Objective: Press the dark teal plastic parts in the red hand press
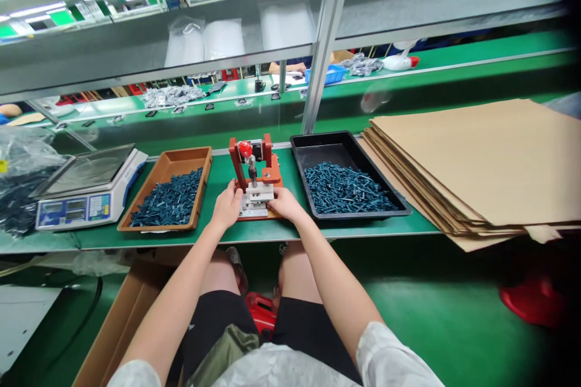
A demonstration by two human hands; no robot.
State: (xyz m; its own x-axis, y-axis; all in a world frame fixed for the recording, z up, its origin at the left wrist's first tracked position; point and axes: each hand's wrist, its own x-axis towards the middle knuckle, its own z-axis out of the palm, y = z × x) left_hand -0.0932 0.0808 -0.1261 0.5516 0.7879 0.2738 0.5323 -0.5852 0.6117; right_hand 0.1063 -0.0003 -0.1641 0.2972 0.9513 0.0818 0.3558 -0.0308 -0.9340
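In front of me stands a small hand press (254, 160), with a reddish-brown frame, a red knob and a metal fixture block (259, 193) at its base. My left hand (228, 204) is at the block's left side, fingers bent and drawn together against it. On the right side, my right hand (285, 202) has its fingertips closed at the block's edge. Any small part between the fingers is too small or hidden to make out. Dark blue-green small plastic parts (170, 196) fill a brown tray (164, 228) on the left. Similar pieces (345, 190) lie in a black tray (324, 144) on the right.
A digital scale (86, 190) and a plastic bag of dark parts (22, 193) stand at the left. Stacked cardboard sheets (472, 163) overhang the bench edge at right. A metal post (324, 42) rises behind the press. Across the line, another person's arm (290, 68) shows.
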